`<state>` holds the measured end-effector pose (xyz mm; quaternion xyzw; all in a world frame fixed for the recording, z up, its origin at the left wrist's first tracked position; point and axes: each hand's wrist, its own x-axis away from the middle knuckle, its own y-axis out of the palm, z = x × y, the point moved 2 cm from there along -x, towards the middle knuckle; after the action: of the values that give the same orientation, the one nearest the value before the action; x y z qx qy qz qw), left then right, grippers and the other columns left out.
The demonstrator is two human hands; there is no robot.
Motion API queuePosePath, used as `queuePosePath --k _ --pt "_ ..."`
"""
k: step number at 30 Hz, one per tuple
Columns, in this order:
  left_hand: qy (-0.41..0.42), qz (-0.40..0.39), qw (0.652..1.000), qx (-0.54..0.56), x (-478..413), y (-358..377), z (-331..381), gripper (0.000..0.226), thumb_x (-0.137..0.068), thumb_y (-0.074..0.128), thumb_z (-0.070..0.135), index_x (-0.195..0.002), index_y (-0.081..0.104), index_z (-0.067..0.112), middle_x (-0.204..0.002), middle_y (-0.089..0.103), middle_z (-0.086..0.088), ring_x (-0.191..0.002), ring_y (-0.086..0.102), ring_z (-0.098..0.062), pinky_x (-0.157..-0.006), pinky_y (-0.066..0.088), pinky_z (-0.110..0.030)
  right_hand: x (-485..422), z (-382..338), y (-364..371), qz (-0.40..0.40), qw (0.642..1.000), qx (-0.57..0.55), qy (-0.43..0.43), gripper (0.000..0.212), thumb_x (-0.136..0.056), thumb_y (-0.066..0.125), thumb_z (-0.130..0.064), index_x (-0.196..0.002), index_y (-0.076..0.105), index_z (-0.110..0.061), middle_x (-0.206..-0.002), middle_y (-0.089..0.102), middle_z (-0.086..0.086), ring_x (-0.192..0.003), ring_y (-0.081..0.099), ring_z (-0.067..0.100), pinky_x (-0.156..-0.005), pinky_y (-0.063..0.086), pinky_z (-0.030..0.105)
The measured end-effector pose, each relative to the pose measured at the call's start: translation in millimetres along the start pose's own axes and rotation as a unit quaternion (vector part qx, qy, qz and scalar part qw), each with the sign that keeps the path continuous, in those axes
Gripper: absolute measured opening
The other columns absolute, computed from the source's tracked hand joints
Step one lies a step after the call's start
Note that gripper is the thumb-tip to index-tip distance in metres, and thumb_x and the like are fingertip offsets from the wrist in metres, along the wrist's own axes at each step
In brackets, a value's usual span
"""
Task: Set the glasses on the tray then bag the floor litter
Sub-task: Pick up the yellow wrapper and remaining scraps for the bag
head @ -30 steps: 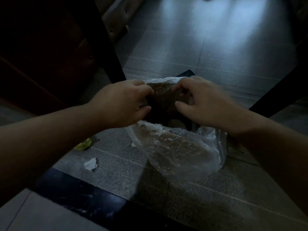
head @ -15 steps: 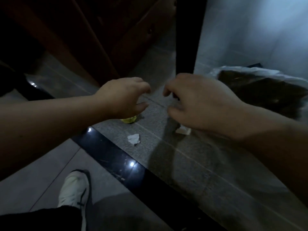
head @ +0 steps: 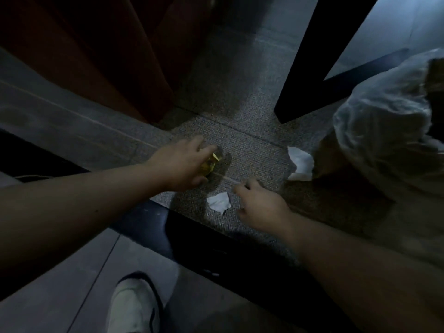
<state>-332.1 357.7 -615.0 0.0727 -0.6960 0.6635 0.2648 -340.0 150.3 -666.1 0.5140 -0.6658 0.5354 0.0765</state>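
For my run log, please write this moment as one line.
phase: bagging litter | left hand: on yellow wrapper | right hand: beside white scrap | bag: right

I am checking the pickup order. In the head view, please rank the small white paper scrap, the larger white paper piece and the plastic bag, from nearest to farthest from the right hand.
1. Small white paper scrap, just left of the right hand.
2. Larger white paper piece, ahead and rightward.
3. Plastic bag, far right.

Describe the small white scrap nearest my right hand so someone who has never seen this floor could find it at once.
Start at the glossy black floor strip running diagonally across the grey speckled floor. Just beyond it, beside the right hand's fingertips, lies a small crumpled white paper scrap. It is smaller than the white paper piece by the clear plastic bag, and unlike the shiny yellow wrapper under the left hand.
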Motion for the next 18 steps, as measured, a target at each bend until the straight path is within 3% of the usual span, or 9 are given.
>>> queuePosePath --k 5,9,12,16,18 --pt "0.013 0.013 1.000 0.001 -0.5 16.7 -4.1 0.087 -0.078 0.059 0.057 -0.143 0.009 0.030 -0.153 0.016 -0.014 -0.128 0.037 -0.037 -0.091 0.045 -0.048 -26.5 -28.3 21.9 0.019 0.999 0.004 -0.028 0.057 -0.092 0.056 -0.041 -0.140 0.029 -0.025 -0.139 0.029 0.018 -0.104 0.054 0.043 -0.078 0.051 0.052" --pt "0.011 0.020 1.000 0.006 -12.3 20.5 -5.9 0.084 -0.077 0.061 0.056 -0.141 0.012 0.032 -0.155 0.014 -0.013 -0.132 0.031 -0.039 -0.094 0.045 -0.055 -31.1 -44.0 26.0 0.059 0.996 0.053 -0.042 0.028 -0.092 0.053 -0.022 -0.119 0.050 -0.013 -0.118 0.048 0.016 -0.097 0.058 0.039 -0.069 0.049 0.044" --pt "0.012 0.017 0.999 -0.030 -20.9 25.7 -8.4 0.084 -0.077 0.062 0.054 -0.141 0.013 0.031 -0.154 0.017 -0.014 -0.131 0.031 -0.041 -0.099 0.039 -0.055 -19.9 -35.5 24.1 0.068 0.997 0.014 -0.038 0.018 -0.093 0.051 -0.023 -0.107 0.056 -0.012 -0.113 0.054 0.013 -0.102 0.057 0.034 -0.074 0.050 0.041" --pt "-0.024 -0.013 0.998 -0.053 -27.2 30.4 -15.4 0.073 -0.080 0.062 0.043 -0.141 0.022 0.030 -0.148 0.030 -0.013 -0.127 0.038 -0.037 -0.101 0.036 -0.052 -0.3 2.3 -9.1 0.199 0.980 -0.005 -0.002 0.019 -0.092 0.052 -0.031 -0.097 0.062 -0.016 -0.103 0.059 0.008 -0.087 0.061 0.030 -0.067 0.051 0.036" --pt "-0.026 -0.045 0.998 -0.038 -25.7 31.9 -18.7 0.063 -0.085 0.057 0.030 -0.140 0.027 0.029 -0.142 0.040 -0.009 -0.122 0.044 -0.032 -0.093 0.040 -0.045 2.4 25.9 -30.0 0.268 0.963 -0.001 0.029 0.018 -0.091 0.056 -0.030 -0.093 0.064 -0.013 -0.101 0.058 0.008 -0.080 0.061 0.028 -0.063 0.049 0.033"
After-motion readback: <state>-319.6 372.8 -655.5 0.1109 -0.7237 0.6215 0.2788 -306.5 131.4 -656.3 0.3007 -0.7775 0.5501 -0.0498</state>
